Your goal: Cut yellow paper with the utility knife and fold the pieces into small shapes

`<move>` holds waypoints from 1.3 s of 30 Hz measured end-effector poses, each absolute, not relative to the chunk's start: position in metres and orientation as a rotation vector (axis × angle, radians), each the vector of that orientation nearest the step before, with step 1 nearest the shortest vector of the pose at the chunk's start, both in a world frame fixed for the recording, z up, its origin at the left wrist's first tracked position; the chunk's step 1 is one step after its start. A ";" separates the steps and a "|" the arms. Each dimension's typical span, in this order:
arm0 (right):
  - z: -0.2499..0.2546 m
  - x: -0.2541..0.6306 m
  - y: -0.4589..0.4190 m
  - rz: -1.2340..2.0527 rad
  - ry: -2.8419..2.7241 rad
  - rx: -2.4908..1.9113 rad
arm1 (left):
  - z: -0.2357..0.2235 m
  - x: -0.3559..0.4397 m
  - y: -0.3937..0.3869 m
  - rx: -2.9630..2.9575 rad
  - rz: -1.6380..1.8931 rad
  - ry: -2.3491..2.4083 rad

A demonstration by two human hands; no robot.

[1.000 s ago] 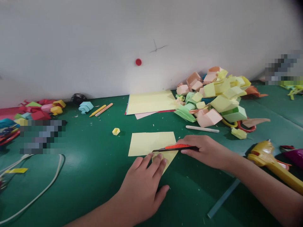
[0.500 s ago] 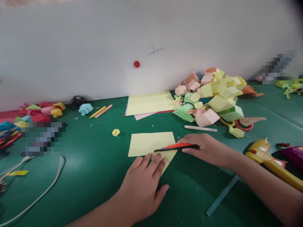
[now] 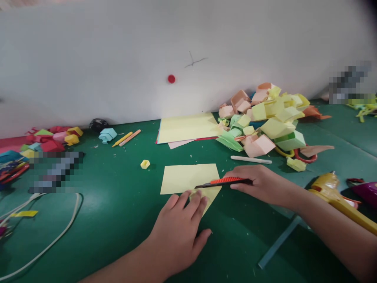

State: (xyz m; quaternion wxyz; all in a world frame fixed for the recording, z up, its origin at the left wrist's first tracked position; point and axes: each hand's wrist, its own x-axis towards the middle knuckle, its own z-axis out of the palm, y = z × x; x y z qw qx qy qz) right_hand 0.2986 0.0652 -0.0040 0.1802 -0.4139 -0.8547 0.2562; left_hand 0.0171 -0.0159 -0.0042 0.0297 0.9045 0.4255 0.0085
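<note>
A pale yellow sheet of paper [image 3: 188, 177] lies on the green table, its near right part folded or lying as a slanted flap [image 3: 211, 195]. My left hand [image 3: 181, 232] rests on that flap with the fingers stretched out and the thumb apart. In my right hand [image 3: 255, 181] is a utility knife [image 3: 228, 180] with an orange-red and black body. Its blade lies along the edge between the sheet and the flap, tip close to my left fingertips. Those fingertips hide part of the flap.
A small yellow paper piece [image 3: 145, 164] lies left of the sheet. Behind are stacked paper sheets [image 3: 188, 127], a heap of folded paper shapes [image 3: 262, 122] and a white pen [image 3: 251, 160]. A yellow glue gun [image 3: 326, 186] stands right; a white cable [image 3: 72, 220] curves at left.
The knife and my right hand have slid slightly to the right along the paper's edge. My left hand stays pressed on the flap. The whole view has shifted a little.
</note>
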 end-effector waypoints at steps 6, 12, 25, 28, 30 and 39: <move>-0.003 0.300 0.065 0.731 -2.417 -1.191 | -0.005 0.017 -0.016 2.786 0.043 1.311; -0.003 0.302 0.066 0.714 -2.419 -1.198 | -0.002 0.017 -0.015 2.763 0.019 1.306; -0.005 0.307 0.066 0.699 -2.418 -1.268 | -0.002 0.017 -0.014 2.745 -0.031 1.302; -0.004 0.307 0.066 0.704 -2.430 -1.246 | -0.003 0.017 -0.014 2.735 -0.046 1.300; -0.003 0.308 0.067 0.712 -2.444 -1.235 | -0.002 0.017 -0.015 2.731 -0.056 1.300; -0.003 0.312 0.068 0.737 -2.457 -1.277 | -0.001 0.018 -0.014 2.726 -0.071 1.300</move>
